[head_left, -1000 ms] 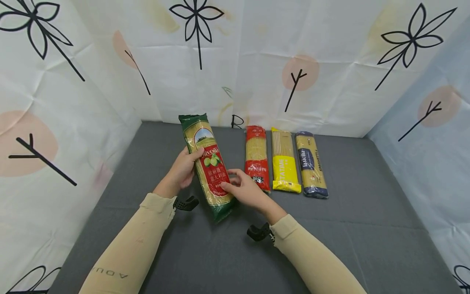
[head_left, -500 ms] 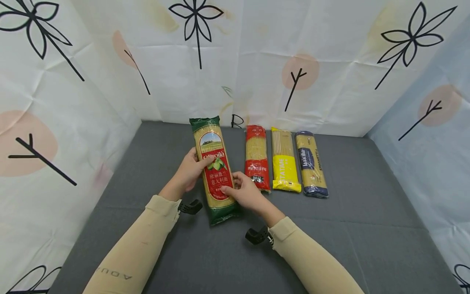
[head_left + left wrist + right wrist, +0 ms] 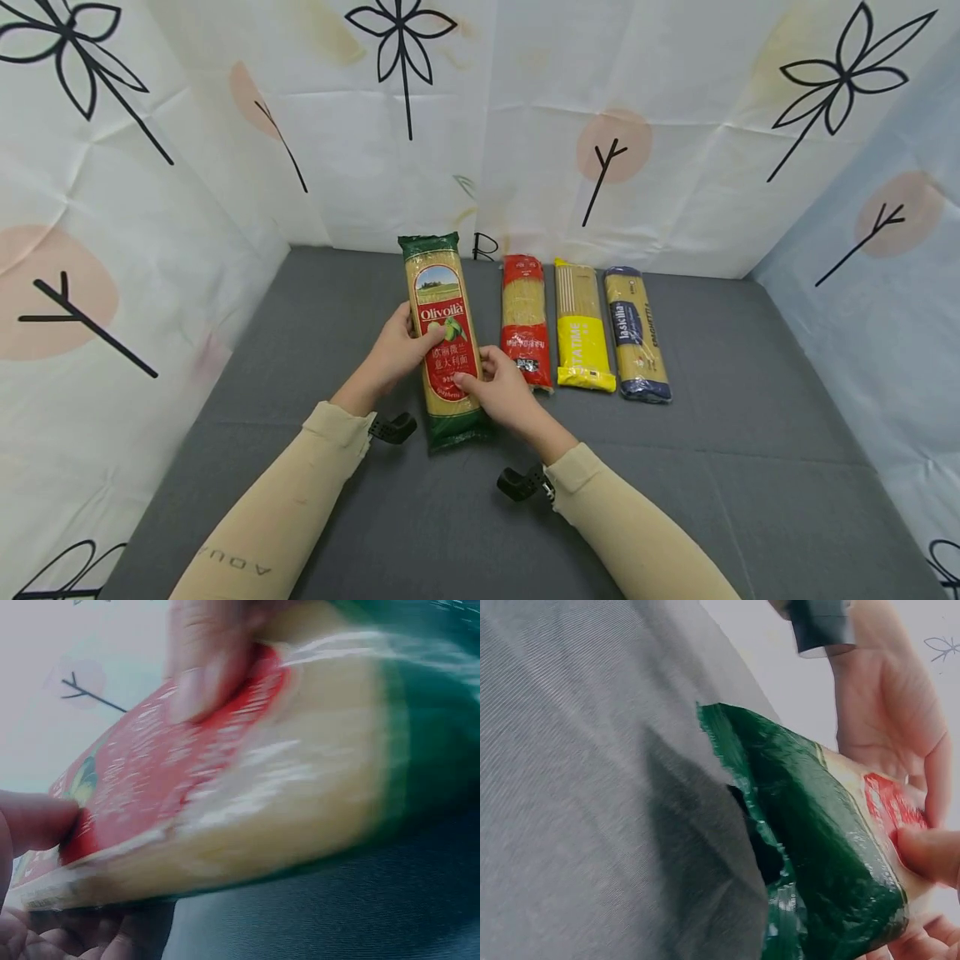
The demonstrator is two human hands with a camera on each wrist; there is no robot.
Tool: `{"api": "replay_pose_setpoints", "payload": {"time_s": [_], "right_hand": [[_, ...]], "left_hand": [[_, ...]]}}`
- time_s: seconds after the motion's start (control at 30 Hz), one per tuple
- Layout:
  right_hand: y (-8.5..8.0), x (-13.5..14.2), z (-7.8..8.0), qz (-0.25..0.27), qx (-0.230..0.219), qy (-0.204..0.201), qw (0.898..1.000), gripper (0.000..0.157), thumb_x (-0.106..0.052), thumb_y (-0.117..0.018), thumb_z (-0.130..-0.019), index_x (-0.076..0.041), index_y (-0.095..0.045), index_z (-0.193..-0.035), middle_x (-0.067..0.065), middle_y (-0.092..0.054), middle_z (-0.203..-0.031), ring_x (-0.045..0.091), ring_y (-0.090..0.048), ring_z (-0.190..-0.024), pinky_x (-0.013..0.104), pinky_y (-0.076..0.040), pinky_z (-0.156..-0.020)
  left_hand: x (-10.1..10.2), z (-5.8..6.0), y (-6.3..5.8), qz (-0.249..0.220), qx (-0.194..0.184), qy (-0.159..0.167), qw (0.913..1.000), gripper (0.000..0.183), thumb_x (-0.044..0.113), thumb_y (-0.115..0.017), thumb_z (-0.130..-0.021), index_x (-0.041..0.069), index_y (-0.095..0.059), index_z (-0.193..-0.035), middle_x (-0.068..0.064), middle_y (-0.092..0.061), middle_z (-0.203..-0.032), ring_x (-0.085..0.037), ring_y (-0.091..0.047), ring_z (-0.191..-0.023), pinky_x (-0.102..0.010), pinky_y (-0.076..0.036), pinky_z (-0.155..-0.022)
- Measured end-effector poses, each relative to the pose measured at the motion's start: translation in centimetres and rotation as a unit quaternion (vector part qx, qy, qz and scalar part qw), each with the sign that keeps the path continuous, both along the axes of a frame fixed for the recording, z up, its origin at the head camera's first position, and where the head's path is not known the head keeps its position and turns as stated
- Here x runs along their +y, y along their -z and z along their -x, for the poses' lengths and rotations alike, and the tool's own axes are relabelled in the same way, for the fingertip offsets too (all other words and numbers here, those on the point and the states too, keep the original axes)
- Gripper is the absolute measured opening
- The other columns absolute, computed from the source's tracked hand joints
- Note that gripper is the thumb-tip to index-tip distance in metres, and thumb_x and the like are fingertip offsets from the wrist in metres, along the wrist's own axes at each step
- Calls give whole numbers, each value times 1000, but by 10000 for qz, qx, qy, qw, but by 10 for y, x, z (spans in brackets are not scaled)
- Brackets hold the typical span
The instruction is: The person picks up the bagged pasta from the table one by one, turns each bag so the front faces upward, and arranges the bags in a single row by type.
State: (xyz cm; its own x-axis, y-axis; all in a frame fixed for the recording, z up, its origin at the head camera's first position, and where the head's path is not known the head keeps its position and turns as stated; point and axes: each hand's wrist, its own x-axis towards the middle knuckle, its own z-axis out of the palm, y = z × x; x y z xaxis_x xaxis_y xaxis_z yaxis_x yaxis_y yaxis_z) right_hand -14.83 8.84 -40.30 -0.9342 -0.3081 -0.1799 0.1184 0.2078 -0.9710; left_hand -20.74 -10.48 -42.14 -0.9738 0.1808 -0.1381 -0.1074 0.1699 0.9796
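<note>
A long spaghetti packet (image 3: 450,333) with green ends and a red Olivoilà label is held between both hands, tilted slightly, its front towards the head camera. My left hand (image 3: 392,354) grips its left edge, thumb across the label and fingers behind. My right hand (image 3: 510,396) pinches the lower right edge, thumb on the red label. In the left wrist view the packet (image 3: 300,787) is blurred, with the fingers partly under it. Seen from the right wrist, the green sealed end (image 3: 802,825) hangs over the grey cloth, its shadow beside it.
To the right lie three more pasta packets in a row: a red one (image 3: 525,321), a yellow one (image 3: 585,350) and a dark blue one (image 3: 637,333). They rest on the grey cloth-covered table (image 3: 720,500). Patterned white curtains (image 3: 525,125) stand behind and at both sides.
The Olivoilà packet has swung more upright and moved to the right, its label turning fuller to view. My left hand has moved right with it; the right hand has barely shifted.
</note>
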Motion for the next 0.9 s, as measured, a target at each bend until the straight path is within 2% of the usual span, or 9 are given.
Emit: {"api": "replay_pose_setpoints", "payload": {"time_s": [0.07, 0.3, 0.33, 0.47, 0.63, 0.9], "right_hand": [[-1, -2, 2, 42, -9, 139, 9999, 39, -14, -65, -94, 3, -48, -126, 15, -66, -112, 27, -65, -96, 38, -54, -79], [30, -11, 24, 239, -130, 673, 9974, 42, -23, -68, -93, -4, -49, -124, 9, -67, -110, 20, -66, -88, 35, -55, -75], [30, -12, 25, 208, -145, 710, 9972, 41, -23, -68, -93, -4, -49, -123, 10, -67, -109, 20, -66, -88, 35, -55, -75], [31, -16, 31, -150, -109, 827, 9964, 37, -23, -67, -94, -4, -50, -120, 10, -66, -104, 20, -64, -84, 33, -54, -69], [30, -21, 40, -750, 22, 883, 9933, 37, -23, -65, -95, -1, -49, -120, 12, -60, -102, 20, -60, -80, 30, -50, -63], [35, -27, 52, -920, -203, 918, 9913, 40, -15, -61, -96, 0, -43, -128, 15, -55, -109, 22, -59, -86, 31, -51, -67]], "left_hand": [[2, -1, 2, 68, 25, 118, 9999, 70, 27, -65, -94, 10, -24, -149, -16, -54, -130, -28, -60, -110, -42, -53, -84], [4, 0, 13, 286, -14, 393, 9988, 74, 27, -66, -94, 9, -22, -152, -16, -57, -124, -26, -64, -100, -38, -55, -77], [4, 1, 15, 359, -31, 390, 9986, 74, 27, -66, -94, 9, -23, -151, -15, -57, -123, -25, -64, -100, -38, -55, -76], [5, 7, 19, 521, -141, 272, 9982, 71, 23, -66, -94, 9, -26, -151, -14, -55, -124, -26, -62, -99, -37, -55, -75], [8, 19, 24, 335, -345, 56, 9988, 67, 18, -64, -95, 10, -27, -151, -14, -53, -130, -27, -60, -103, -39, -54, -78], [9, 36, 36, 255, -480, -174, 9984, 66, 14, -63, -95, 12, -29, -151, -14, -52, -134, -29, -59, -108, -42, -53, -83]]}}
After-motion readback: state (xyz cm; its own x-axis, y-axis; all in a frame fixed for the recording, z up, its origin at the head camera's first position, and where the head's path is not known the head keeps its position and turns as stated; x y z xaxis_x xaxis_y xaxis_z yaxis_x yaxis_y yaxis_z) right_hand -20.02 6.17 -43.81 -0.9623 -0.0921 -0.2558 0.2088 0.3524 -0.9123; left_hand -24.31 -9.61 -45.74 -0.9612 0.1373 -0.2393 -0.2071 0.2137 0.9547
